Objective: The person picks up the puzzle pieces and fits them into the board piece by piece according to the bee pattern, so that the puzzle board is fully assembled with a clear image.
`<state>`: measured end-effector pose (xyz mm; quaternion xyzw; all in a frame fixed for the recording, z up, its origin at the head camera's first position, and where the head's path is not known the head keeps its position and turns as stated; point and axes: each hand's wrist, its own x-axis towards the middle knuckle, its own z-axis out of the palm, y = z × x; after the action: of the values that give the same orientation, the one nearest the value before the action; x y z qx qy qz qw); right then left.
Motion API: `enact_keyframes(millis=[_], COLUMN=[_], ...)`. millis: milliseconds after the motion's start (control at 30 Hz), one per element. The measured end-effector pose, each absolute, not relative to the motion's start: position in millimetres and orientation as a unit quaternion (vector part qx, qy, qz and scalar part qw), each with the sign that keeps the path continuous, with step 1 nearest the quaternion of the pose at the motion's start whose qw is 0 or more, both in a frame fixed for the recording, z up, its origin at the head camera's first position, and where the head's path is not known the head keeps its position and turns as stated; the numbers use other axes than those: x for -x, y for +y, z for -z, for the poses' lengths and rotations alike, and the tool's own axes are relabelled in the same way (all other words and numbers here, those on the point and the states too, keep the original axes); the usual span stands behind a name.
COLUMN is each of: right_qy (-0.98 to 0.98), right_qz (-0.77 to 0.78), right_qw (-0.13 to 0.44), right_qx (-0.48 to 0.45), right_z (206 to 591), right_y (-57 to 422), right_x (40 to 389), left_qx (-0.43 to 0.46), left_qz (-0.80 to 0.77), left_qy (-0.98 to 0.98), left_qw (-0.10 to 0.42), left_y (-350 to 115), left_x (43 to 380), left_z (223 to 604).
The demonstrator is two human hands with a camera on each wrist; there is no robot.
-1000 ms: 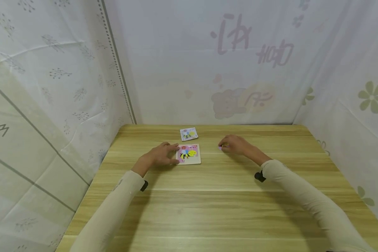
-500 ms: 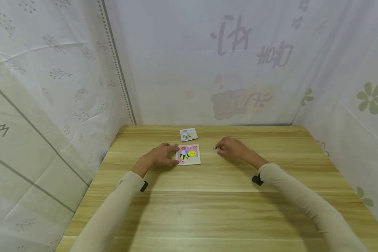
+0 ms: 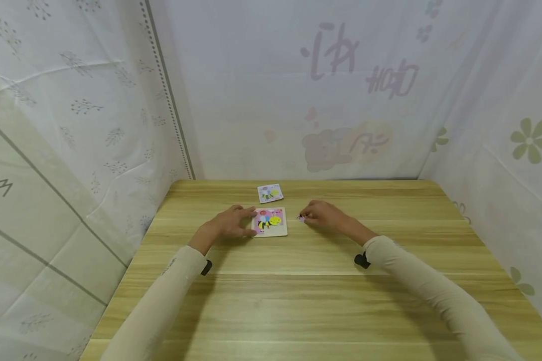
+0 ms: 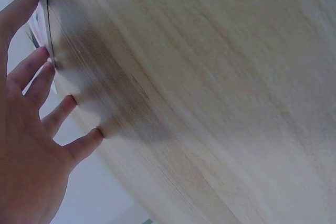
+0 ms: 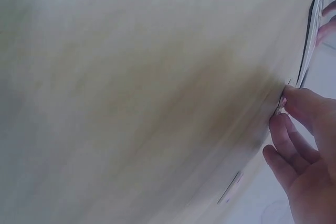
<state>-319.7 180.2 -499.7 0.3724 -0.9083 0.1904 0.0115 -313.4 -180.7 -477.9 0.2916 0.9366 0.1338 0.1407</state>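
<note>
A square wooden puzzle board [image 3: 276, 230] with a bee picture lies on the table, its lower right part bare. My left hand [image 3: 231, 221] rests at the board's left side, thumb and forefinger touching it. In the left wrist view the left hand [image 4: 37, 156] has its fingers spread and fairly straight. To the right of the board, my right hand [image 3: 328, 215] pinches a small pink puzzle piece [image 3: 302, 219] between thumb and fingers. The right wrist view shows the right hand [image 5: 310, 140] holding that piece just above or on the tabletop; which, I cannot tell.
Behind the board lies a picture card [image 3: 270, 192] with the same bee. Another small flat piece [image 5: 230, 188] lies on the wooden table [image 3: 271, 306] beyond the right hand. Patterned cloth [image 3: 253, 90] hangs around the table.
My right hand has moved left and slightly nearer me with the puzzle piece, closing on the board. The left hand and board have stayed put.
</note>
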Motion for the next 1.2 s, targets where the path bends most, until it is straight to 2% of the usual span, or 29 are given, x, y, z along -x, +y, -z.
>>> enact_keyframes(millis=[1200], right_qy=[-0.904], right_qz=[-0.159], right_qw=[0.016], right_qx=[-0.397], right_z=[491], right_y=[137], right_x=[314], left_qx=[-0.290], left_qz=[-0.128], left_qy=[0.938], left_qw=[0.139], left_y=[-179], left_x=[313], left_z=[475])
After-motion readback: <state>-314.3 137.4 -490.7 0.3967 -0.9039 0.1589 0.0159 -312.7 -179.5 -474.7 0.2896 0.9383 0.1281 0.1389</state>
